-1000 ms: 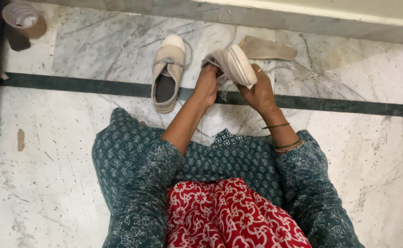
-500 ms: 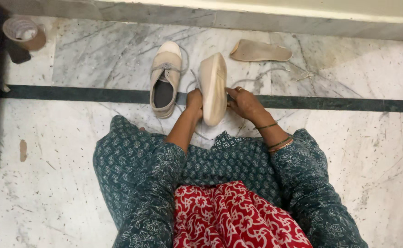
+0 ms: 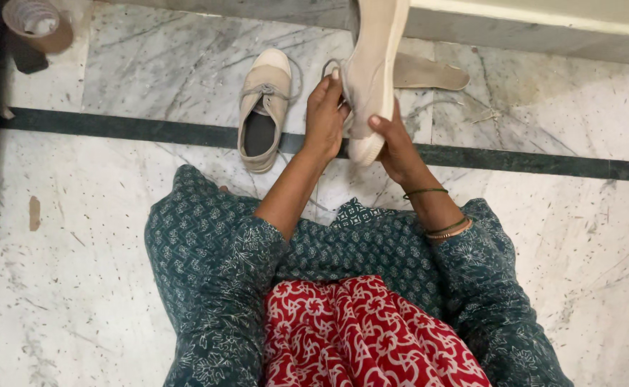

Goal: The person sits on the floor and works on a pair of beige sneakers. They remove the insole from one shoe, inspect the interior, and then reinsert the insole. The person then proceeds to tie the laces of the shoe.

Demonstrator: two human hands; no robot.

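Head view: we hold a cream canvas lace-up shoe (image 3: 372, 68) upright above the white marble floor (image 3: 558, 236), sole towards us. Our left hand (image 3: 324, 118) has its fingers wrapped round the shoe's side near the laces, and our right hand (image 3: 395, 143) cups the rounded lower end. The second cream shoe (image 3: 263, 107) lies laced on the floor beside it; a flat beige insole (image 3: 429, 73) lies apart (not in either shoe).

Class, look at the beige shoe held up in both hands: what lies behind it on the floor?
Behind the raised shoe, held by the left hand and right hand, a flat beige insole lies on the marble floor. Its left end is covered by the shoe.
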